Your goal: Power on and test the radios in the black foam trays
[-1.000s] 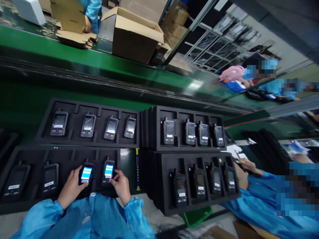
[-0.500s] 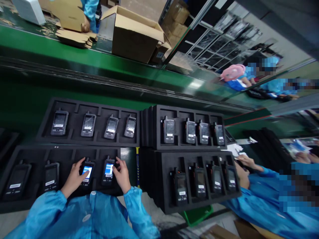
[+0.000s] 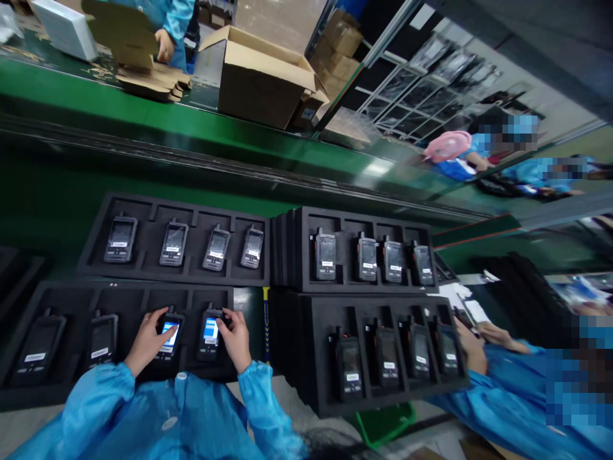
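Two handsets with lit blue screens lie in the near left black foam tray [image 3: 67, 294]. My left hand [image 3: 147, 340] rests on the left lit handset [image 3: 169, 335], fingers curled round its edge and a fingertip on the screen. My right hand [image 3: 235, 337] curls round the right side of the other lit handset [image 3: 209, 331]. Two dark-screened handsets [image 3: 101, 337] sit in the slots further left of that tray. Both my sleeves are blue.
A second tray of handsets [image 3: 143, 211] lies behind, and two stacked trays [image 3: 306, 306] stand to the right. A co-worker in blue [image 3: 507, 383] leans at the right. Cardboard boxes [image 3: 258, 76] and another person's hand [image 3: 163, 46] are across the green conveyor [image 3: 143, 121].
Both my hands slid up from the handsets' lower ends onto their sides and screens. The view shifted slightly.
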The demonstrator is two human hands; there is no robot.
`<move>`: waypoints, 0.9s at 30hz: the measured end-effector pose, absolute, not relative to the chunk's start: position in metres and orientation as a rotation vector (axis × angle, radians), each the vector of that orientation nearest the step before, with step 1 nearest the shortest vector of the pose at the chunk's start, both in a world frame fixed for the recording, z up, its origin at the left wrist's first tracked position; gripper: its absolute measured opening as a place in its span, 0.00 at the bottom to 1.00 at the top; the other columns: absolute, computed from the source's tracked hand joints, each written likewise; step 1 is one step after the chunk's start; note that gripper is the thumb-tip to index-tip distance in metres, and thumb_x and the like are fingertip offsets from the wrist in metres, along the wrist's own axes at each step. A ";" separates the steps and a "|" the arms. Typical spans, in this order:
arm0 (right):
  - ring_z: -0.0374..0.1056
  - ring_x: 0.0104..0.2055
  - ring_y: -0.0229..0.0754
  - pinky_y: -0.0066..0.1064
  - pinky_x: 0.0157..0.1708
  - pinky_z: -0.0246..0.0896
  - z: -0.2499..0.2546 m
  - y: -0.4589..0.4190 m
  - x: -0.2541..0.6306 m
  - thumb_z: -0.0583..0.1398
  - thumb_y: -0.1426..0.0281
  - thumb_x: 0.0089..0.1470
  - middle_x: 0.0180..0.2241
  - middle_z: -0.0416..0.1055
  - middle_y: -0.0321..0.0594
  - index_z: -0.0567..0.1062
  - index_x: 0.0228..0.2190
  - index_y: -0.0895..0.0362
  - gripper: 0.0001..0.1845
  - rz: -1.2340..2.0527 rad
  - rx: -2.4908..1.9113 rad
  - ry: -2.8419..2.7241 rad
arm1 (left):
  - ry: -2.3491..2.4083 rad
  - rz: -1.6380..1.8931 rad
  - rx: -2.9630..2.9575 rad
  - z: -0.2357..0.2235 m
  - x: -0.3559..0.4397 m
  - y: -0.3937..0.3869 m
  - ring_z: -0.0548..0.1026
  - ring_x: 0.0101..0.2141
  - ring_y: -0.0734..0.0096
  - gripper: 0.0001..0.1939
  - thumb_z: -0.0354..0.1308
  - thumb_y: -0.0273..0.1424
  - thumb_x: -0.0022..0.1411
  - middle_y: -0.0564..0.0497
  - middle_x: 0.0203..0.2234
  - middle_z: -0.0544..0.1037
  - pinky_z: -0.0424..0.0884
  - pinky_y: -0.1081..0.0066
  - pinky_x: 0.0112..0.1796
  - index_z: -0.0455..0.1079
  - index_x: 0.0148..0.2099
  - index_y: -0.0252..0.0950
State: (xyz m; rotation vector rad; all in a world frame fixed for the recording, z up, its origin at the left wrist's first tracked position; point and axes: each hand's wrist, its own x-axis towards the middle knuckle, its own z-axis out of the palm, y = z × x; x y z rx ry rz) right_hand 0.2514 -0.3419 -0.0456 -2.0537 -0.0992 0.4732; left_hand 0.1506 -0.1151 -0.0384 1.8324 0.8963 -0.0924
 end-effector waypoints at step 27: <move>0.66 0.31 0.35 0.32 0.41 0.68 -0.050 -0.356 0.243 0.60 0.80 0.41 0.46 0.64 0.39 0.72 0.56 0.54 0.37 0.554 -1.950 -0.233 | 0.807 -0.161 1.830 -0.042 0.131 -0.111 0.70 0.44 0.52 0.41 0.58 0.42 0.45 0.42 0.45 0.66 0.69 0.51 0.50 0.63 0.61 0.31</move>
